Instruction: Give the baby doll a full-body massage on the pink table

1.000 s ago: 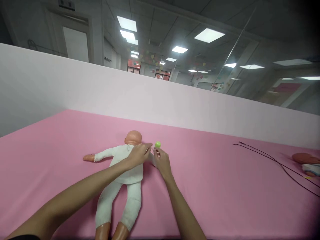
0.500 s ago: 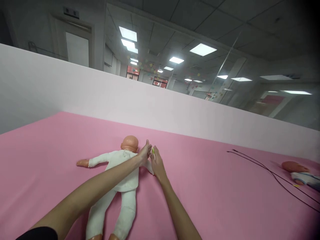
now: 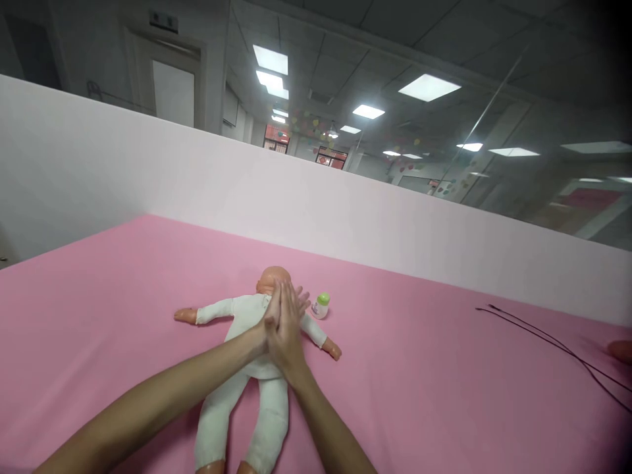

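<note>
White-clad doll (image 3: pixel 239 321) lies on the pink bench (image 3: pixel 419 375), apparently face down, limbs spread. Green-capped bottle (image 3: pixel 320 307) stands upright just beside its outstretched arm, right of frame centre, not held. Both grips released: left hand (image 3: pixel 272 311) and right hand (image 3: pixel 287 332) are palm to palm over the doll's upper back, some fingers splayed toward the bottle, nothing visible in between. Can't tell from this angle if they touch the doll or hover. Step reads as a palm rub, my judgement. To do it well: palms flat and fully faced, even light pressure, loose wrists, full coverage from heels to fingertips. Hold the forearms off the doll or it'll likely drag. Watch those splayed fingers: bottle's near them and would probably tip if knocked. Cords (image 3: pixel 557 342) lie well apart, no conflict.
</note>
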A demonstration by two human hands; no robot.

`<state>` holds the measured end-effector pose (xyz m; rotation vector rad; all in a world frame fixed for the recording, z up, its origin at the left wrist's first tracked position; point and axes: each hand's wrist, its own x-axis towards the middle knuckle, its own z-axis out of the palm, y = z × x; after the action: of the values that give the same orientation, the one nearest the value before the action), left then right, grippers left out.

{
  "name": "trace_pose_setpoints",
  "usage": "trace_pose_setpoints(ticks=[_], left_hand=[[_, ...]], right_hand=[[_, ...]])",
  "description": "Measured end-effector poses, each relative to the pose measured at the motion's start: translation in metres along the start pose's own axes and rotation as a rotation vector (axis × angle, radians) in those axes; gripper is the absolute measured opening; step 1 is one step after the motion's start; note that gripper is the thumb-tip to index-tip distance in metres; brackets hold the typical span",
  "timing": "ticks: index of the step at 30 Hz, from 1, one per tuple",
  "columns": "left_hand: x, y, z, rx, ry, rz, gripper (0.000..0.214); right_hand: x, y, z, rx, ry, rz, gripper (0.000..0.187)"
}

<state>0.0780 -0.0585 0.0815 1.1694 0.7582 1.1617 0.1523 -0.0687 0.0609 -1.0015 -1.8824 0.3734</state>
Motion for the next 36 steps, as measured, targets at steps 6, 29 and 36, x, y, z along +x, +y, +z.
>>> trace_pose_setpoints(ticks=[6, 29, 36], left_hand=[[-0.015, -0.009, -0.001, -0.107, -0.032, 0.026, 0.092], [0.005, -0.035, -0.102, 1.473, 0.25, 0.053, 0.02], [-0.017, -0.005, -0.095, 1.478, 0.135, 0.105, 0.026]], right_hand=[[-0.004, 0.003, 0.0, 0.019, -0.018, 0.187, 0.07], [0.012, 0.059, 0.039, -0.616, -0.271, 0.137, 0.031], [0.01, 0.047, 0.002, -0.339, -0.318, 0.187, 0.015]])
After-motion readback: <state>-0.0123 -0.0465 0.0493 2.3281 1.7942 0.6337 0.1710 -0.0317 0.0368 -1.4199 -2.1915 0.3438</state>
